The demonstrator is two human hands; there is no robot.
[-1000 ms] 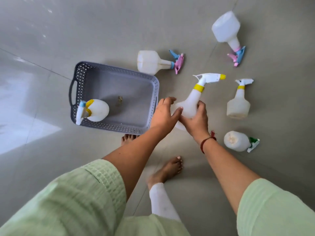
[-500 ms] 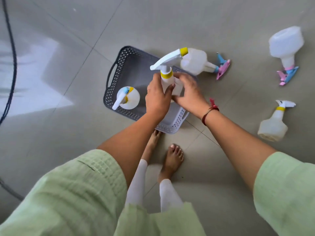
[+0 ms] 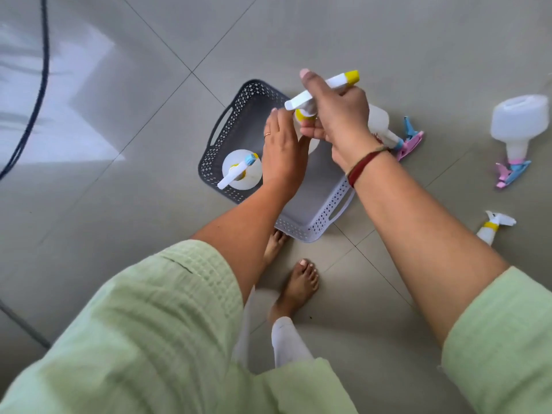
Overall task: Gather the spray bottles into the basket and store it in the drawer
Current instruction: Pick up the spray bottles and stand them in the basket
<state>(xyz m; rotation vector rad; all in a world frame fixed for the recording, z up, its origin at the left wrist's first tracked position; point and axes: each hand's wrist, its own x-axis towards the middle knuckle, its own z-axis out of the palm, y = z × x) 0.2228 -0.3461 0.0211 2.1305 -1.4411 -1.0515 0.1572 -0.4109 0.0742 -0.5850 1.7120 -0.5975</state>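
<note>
Right hand (image 3: pixel 337 115): fingers curled round the neck of the held spray bottle (image 3: pixel 339 81), which hangs upright above the basket with its yellow-tipped nozzle pointing right.
Left hand (image 3: pixel 280 153): fingers straight and together beside the held bottle's body; contact cannot be told.
Basket (image 3: pixel 239 115): grey, perforated, on the tiled floor (image 3: pixel 358 40), just ahead of the bare feet (image 3: pixel 298 285).
Blue-tipped bottle (image 3: pixel 242 171): upright inside the basket, at its left corner.
Pink-trigger bottle (image 3: pixel 385 124): lying on the floor just beyond the basket.
Far bottle (image 3: pixel 519 121): on its side, well apart at right.
Yellow-collared bottle (image 3: pixel 490 228): on the floor at right, partly hidden by the forearm.
</note>
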